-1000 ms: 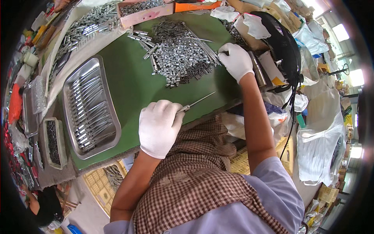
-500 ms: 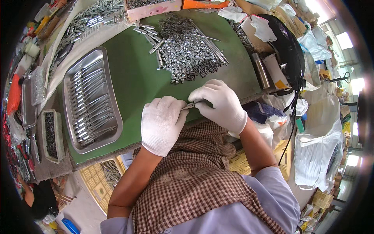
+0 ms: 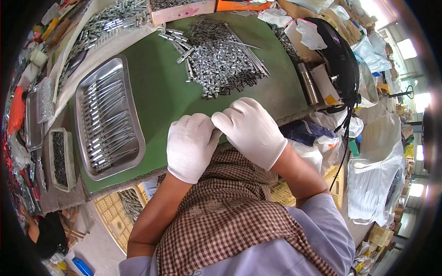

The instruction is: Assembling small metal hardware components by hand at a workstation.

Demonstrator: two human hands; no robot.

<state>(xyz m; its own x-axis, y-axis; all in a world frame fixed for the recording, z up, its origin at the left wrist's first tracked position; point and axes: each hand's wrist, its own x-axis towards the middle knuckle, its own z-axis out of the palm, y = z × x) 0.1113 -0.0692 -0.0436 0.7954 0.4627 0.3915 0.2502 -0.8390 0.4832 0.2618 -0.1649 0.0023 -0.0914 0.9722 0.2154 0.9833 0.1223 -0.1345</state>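
Note:
Both hands wear white knit gloves and meet at the fingertips above the near edge of the green work mat. My left hand is closed, its thumb and fingers pinched on a slim metal part that the gloves now hide. Over those fingertips, my right hand is closed too, its back turned up; what its fingers grip is hidden. Just beyond the hands lies a heap of small shiny metal pieces, with dark short pins at its near right edge. Long thin rods lie along the heap's right side.
A steel tray with rows of slender metal parts stands at the left. Beside it is a small box of dark pieces. A metal cylinder and a black mesh bag stand at the right; a pink-sided box is at the back.
My right hand has shifted left and turned over, closing onto the left fingertips. The slim metal part that showed between the hands is now covered. My left hand has barely moved.

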